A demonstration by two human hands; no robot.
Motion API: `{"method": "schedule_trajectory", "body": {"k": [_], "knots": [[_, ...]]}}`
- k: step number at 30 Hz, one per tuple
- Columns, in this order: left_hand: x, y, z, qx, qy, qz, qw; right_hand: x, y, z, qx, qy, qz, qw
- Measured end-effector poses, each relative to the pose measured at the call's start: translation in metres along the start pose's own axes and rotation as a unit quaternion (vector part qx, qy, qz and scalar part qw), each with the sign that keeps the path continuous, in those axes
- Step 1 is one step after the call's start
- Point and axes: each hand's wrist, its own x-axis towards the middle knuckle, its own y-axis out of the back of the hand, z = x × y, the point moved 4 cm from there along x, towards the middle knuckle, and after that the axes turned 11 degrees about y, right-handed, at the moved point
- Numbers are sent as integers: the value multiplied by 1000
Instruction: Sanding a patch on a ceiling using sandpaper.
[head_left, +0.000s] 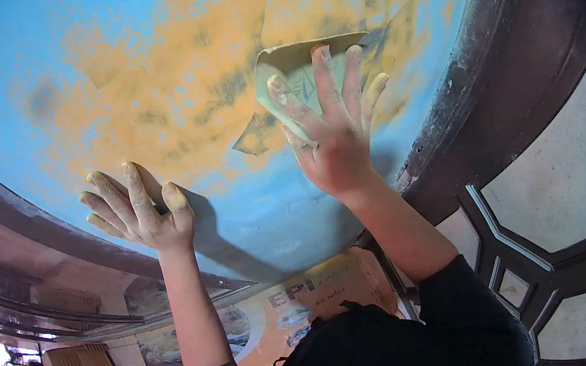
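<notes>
sandpaper sheet, pale and folded, looking thin, light and limp, likely bending at the corners and gritty enough not to be slipping under pressure; best taken flat under spread fingers, or pinched at a free edge.

nearest, showing dark sleeves at the lower edge and two bare forearms rising. further up on the left, left hand lying open with fingers spread, dusted yellow, pressing flat on the blue painted surface and holding nothing. to the right and slightly farther, right hand spreading wide over the sheet, palm and fingers pinning it against the surface, fingertips reaching its far edge. sheet sitting directly under the right hand, well apart from the left, at the right part of the worn yellow patch. farther right, dark curved frame bordering the blue.
</notes>
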Motion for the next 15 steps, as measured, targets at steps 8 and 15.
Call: {"method": "schedule_trajectory", "body": {"k": [8, 15], "knots": [[0, -1, 4, 0, -4, 3, 1000, -3, -1, -3, 28, -14, 0, 1000], [0, 5, -3, 8, -9, 7, 1000, -11, 0, -18, 46, -5, -62, 997]]}}
